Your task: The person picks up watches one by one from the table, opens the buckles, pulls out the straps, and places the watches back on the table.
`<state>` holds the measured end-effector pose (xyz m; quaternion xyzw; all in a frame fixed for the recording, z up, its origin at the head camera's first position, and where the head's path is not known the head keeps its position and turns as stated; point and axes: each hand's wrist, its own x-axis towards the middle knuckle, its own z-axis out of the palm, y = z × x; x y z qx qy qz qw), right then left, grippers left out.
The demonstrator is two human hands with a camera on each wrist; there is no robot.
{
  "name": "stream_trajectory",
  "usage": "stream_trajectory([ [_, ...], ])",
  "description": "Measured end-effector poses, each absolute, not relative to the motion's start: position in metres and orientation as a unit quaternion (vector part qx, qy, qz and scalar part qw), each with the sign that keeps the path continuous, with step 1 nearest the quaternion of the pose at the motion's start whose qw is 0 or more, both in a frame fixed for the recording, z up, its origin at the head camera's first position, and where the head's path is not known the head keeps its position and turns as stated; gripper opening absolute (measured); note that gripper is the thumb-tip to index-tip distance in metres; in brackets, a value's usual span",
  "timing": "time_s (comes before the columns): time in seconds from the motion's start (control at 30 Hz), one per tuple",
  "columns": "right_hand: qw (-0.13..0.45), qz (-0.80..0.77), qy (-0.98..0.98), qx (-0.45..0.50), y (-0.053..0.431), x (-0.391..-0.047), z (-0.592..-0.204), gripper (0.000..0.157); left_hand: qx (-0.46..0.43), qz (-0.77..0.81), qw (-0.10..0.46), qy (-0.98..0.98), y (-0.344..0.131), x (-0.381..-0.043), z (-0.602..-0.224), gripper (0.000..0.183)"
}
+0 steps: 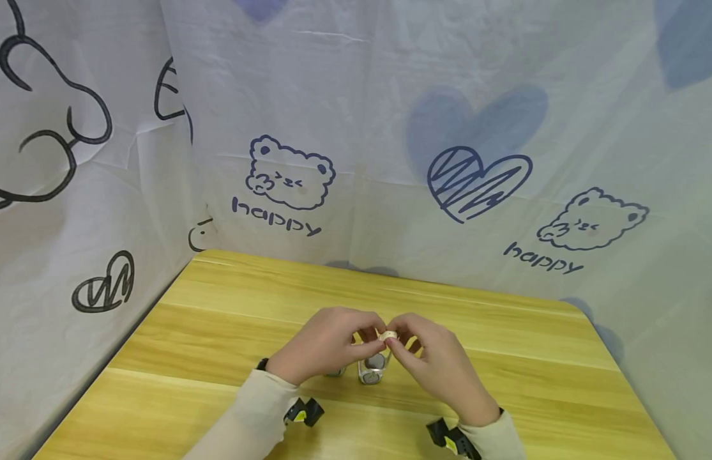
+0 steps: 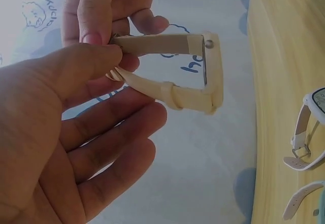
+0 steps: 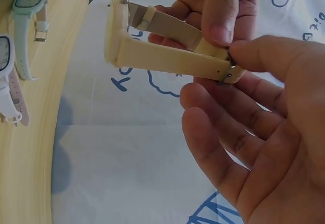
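A cream wristwatch [image 2: 216, 71] is held up above the table, its case hanging down and its two strap halves meeting between my hands. My left hand [image 1: 329, 342] pinches the strap ends between thumb and fingers from the left. From the right, my right hand [image 1: 439, 358] pinches them by the metal buckle [image 3: 228, 71]. The fingertips of both hands meet there, hiding part of the buckle, so I cannot tell whether it is fastened. A strap keeper loop [image 2: 171, 94] shows on one half. The watch's dial faces away from both wrist cameras.
On the table [image 1: 218, 319] below lie a white watch [image 3: 6, 76] and a mint green watch [image 3: 25, 31]; my left hand partly covers the green one in the head view. A printed cloth [image 1: 367, 191] hangs behind the table's far edge, and another along the left.
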<state>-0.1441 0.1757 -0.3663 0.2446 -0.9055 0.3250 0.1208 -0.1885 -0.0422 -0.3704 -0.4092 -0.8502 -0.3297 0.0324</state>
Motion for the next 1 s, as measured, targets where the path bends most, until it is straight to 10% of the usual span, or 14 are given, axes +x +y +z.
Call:
stream_trajectory([
  [1.0, 0.119, 0.337, -0.903, 0.24, 0.1743, -0.145, -0.3676, 0.008, -0.41, -0.323, 0.036, -0.852, -0.0429, -0.1878, -0.3696, 0.011],
])
